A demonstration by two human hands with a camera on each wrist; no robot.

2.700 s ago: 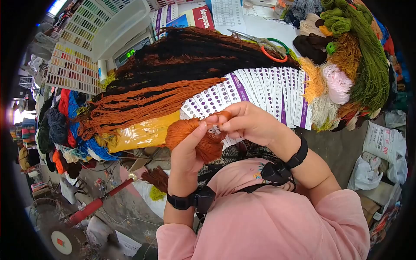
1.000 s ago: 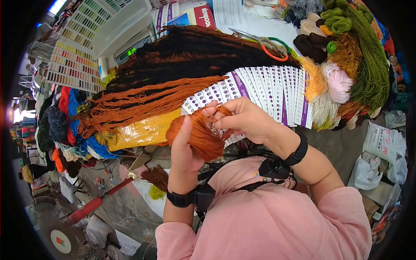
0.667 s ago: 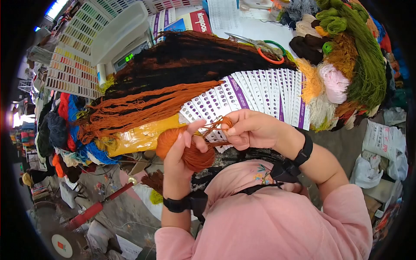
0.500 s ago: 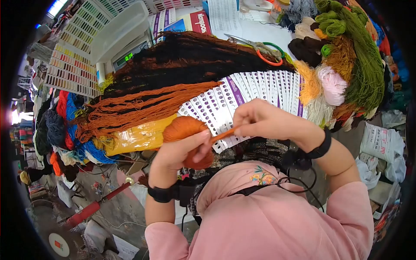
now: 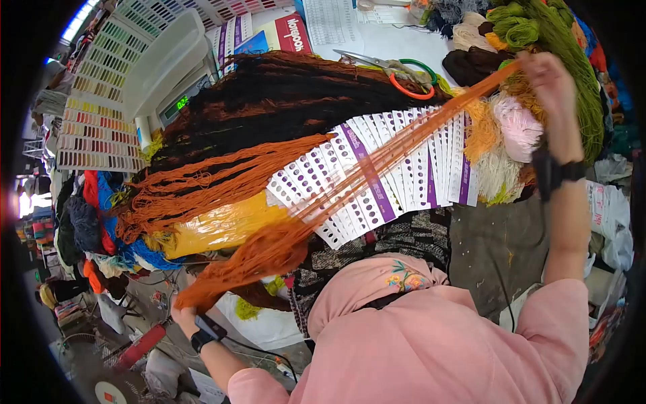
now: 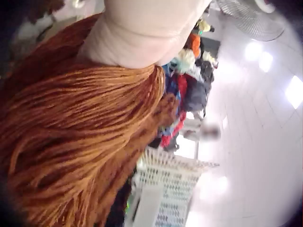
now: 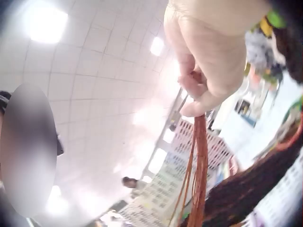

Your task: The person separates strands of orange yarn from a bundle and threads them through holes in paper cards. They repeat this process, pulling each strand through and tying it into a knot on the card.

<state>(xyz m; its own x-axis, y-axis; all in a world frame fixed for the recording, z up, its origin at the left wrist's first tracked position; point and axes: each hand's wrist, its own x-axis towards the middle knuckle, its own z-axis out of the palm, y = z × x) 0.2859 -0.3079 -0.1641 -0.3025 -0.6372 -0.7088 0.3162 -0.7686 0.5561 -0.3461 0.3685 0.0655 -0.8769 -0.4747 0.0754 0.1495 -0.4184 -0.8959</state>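
A rust-orange yarn skein (image 5: 256, 259) stretches diagonally between both hands in the head view, thick at the left and drawn thin toward the right. My left hand (image 5: 185, 320) grips its bulky end, low at the left. The left wrist view shows the strands (image 6: 80, 127) fanning out from under the left hand (image 6: 142, 33), whose fingers are hidden behind the yarn. Up at the right, my right hand (image 5: 552, 84), blurred, holds the other end. Thumb and curled fingers of that right hand (image 7: 213, 61) pinch the narrow bundle (image 7: 201, 165) in the right wrist view.
Below the stretched yarn lie fanned punched cards (image 5: 404, 161) and a yellow taped packet (image 5: 215, 225). Black and rust yarn (image 5: 269, 101) covers the table, with scissors (image 5: 412, 94) on it. A scale (image 5: 178, 104) and colour charts (image 5: 101, 128) stand left; green yarn (image 5: 579, 94) hangs right.
The hands have parted widely: left moved down and left, right moved up and right. The compact rust-orange skein is now pulled out long. The scale reading has changed.
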